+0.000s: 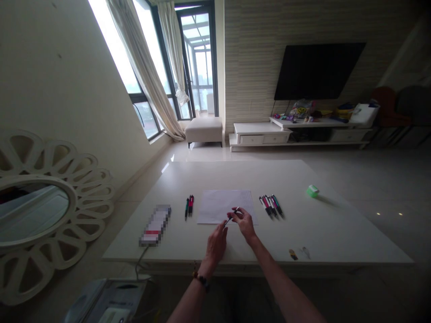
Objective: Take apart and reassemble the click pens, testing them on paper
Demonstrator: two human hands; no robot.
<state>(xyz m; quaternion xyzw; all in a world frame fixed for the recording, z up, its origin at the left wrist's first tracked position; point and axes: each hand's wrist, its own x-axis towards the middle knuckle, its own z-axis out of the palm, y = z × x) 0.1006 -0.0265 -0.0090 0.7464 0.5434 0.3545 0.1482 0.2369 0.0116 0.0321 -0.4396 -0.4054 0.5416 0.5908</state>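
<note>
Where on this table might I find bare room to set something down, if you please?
The widest bare patch lies on the white table, right of the pens, between the green block and the small front-edge items. It is crowded at the paper sheet, where the right hand holds a pen beside the left hand.

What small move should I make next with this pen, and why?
Probably close the left hand on the free end of the pen, since the right hand alone seems to pinch it, and that end sits right by the left fingers, over the paper sheet.
</note>
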